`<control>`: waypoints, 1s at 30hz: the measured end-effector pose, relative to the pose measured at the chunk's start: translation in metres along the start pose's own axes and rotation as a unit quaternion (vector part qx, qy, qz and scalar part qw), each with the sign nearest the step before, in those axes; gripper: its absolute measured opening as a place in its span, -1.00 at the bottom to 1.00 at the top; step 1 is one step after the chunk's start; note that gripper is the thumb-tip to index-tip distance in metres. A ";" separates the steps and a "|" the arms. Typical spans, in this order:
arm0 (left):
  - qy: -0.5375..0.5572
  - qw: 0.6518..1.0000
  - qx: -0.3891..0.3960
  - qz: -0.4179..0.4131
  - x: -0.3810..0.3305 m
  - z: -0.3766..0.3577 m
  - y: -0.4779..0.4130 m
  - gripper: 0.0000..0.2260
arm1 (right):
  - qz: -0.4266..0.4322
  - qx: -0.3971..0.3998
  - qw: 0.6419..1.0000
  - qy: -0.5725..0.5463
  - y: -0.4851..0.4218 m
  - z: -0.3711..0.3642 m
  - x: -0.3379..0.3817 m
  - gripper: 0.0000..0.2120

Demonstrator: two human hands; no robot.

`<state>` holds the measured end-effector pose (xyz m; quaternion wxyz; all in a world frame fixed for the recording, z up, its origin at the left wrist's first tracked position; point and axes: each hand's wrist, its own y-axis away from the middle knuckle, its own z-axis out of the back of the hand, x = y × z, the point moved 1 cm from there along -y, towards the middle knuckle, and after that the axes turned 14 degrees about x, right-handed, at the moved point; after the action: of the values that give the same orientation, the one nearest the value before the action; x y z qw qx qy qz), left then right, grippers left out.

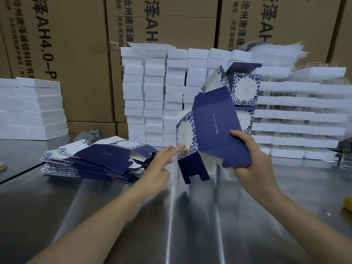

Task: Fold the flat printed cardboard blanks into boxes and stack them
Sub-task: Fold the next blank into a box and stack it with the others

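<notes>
We hold a half-opened blank [213,121] up over the middle of the bench [171,216], tilted, its dark blue panel facing us and a white flowered panel turned to the left. Our right hand [253,164] grips it at the lower right edge, thumb on the blue face and the other fingers curled behind. Our left hand [160,164] reaches in from the left with its fingers stretched out. The forefinger tip is at the flowered panel, but the hand is blurred and we cannot tell whether it touches.

On the bench to the left lies a pile of flat blanks [95,161], somewhat fanned out. Behind the held blank, two folded boxes [245,88] stand one on the other, the top one with its lid flap raised. Stacks of white foam blocks [154,96] fill the far side of the bench, with brown cartons [80,54] behind them. A yellow object [347,204] shows at the right edge.
</notes>
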<state>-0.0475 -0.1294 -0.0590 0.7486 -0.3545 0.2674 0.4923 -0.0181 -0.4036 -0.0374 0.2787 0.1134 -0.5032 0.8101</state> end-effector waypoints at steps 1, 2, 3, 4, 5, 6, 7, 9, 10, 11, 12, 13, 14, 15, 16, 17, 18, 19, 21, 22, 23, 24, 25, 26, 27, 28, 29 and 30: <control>0.090 0.995 -0.029 0.010 -0.003 0.000 -0.002 -0.11 | 0.002 0.011 1.000 0.009 0.001 -0.002 -0.002 -0.16; 0.165 0.985 -0.056 0.019 -0.006 0.000 -0.005 -0.28 | 0.004 0.018 1.000 0.012 0.003 -0.004 -0.002 -0.12; 0.223 0.971 -0.080 0.032 -0.007 0.001 -0.008 -0.44 | 0.010 0.023 1.000 0.012 0.004 -0.006 -0.003 -0.10; 0.275 0.956 -0.094 0.045 -0.008 0.002 -0.008 -0.49 | 0.020 0.027 0.999 0.014 0.004 -0.008 -0.002 -0.11; 0.319 0.941 -0.097 0.053 -0.007 0.004 -0.008 -0.38 | 0.032 0.030 0.999 0.018 0.005 -0.011 -0.002 -0.12; 0.347 0.931 -0.100 0.061 -0.004 0.006 -0.008 -0.19 | 0.040 0.032 0.998 0.022 0.006 -0.013 -0.001 -0.13; 0.357 0.925 -0.111 0.066 -0.003 0.009 -0.007 -0.03 | 0.043 0.034 0.998 0.026 0.006 -0.014 0.000 -0.13; 0.337 0.928 -0.154 0.045 -0.001 0.011 -0.006 0.10 | 0.046 0.043 0.997 0.043 0.006 -0.013 0.003 -0.16; 0.313 0.932 -0.178 0.031 -0.001 0.010 -0.005 0.08 | 0.054 0.053 0.995 0.061 0.006 -0.013 0.006 -0.18; 0.280 0.937 -0.207 0.021 -0.002 0.010 -0.005 0.05 | 0.068 0.068 0.992 0.080 0.007 -0.014 0.011 -0.20; 0.239 0.942 -0.235 0.017 -0.003 0.009 -0.005 0.02 | 0.088 0.086 0.988 0.097 0.008 -0.015 0.015 -0.21; 0.202 0.945 -0.258 0.015 -0.002 0.007 -0.005 0.01 | 0.115 0.104 0.981 0.113 0.009 -0.018 0.019 -0.21; 0.172 0.946 -0.276 0.009 -0.002 0.006 -0.006 0.01 | 0.142 0.120 0.974 0.127 0.011 -0.021 0.022 -0.20; 0.154 0.945 -0.288 0.003 -0.003 0.005 -0.006 0.01 | 0.160 0.132 0.969 0.134 0.011 -0.024 0.024 -0.20; 0.155 0.944 -0.293 -0.003 -0.005 0.006 -0.006 0.01 | 0.163 0.136 0.968 0.133 0.011 -0.027 0.025 -0.19; 0.173 0.941 -0.291 -0.010 -0.006 0.008 -0.006 0.00 | 0.154 0.131 0.971 0.125 0.011 -0.028 0.026 -0.18; 0.209 0.936 -0.283 -0.016 -0.008 0.010 -0.006 -0.02 | 0.138 0.116 0.977 0.112 0.010 -0.027 0.026 -0.18; 0.258 0.928 -0.267 -0.020 -0.010 0.013 -0.004 -0.06 | 0.123 0.094 0.983 0.098 0.009 -0.025 0.026 -0.19; 0.360 0.909 -0.207 -0.018 -0.015 0.017 -0.002 -0.13 | 0.113 0.049 0.989 0.079 0.009 -0.016 0.026 -0.23; 0.402 0.901 -0.163 -0.014 -0.017 0.017 -0.001 -0.18 | 0.122 0.033 0.989 0.074 0.010 -0.013 0.026 -0.23; 0.437 0.891 -0.119 -0.009 -0.020 0.016 -0.001 -0.22 | 0.136 0.021 0.988 0.068 0.011 -0.010 0.027 -0.24; 0.467 0.880 -0.086 -0.006 -0.024 0.014 0.000 -0.24 | 0.150 0.012 0.987 0.060 0.011 -0.009 0.027 -0.23; 0.487 0.871 -0.068 -0.002 -0.025 0.013 -0.001 -0.24 | 0.159 0.004 0.986 0.052 0.012 -0.009 0.028 -0.22; 0.498 0.865 -0.058 0.001 -0.027 0.011 0.000 -0.21 | 0.162 -0.002 0.986 0.044 0.012 -0.010 0.029 -0.20; 0.504 0.862 -0.051 0.001 -0.027 0.010 0.000 -0.17 | 0.162 -0.006 0.986 0.034 0.011 -0.011 0.030 -0.19; 0.510 0.859 -0.048 0.002 -0.026 0.008 0.000 -0.14 | 0.162 -0.010 0.986 0.021 0.011 -0.013 0.032 -0.19; 0.517 0.855 -0.043 0.003 -0.024 0.008 0.000 -0.14 | 0.163 -0.014 0.987 0.005 0.012 -0.015 0.034 -0.20; 0.521 0.853 -0.037 0.004 -0.022 0.007 0.000 -0.16 | 0.160 -0.017 0.987 -0.014 0.013 -0.017 0.036 -0.23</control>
<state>-0.0554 -0.1359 -0.0377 0.4841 -0.5858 0.6009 0.2479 -0.0530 -0.3807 -0.0382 0.1399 0.0377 -0.5320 0.8343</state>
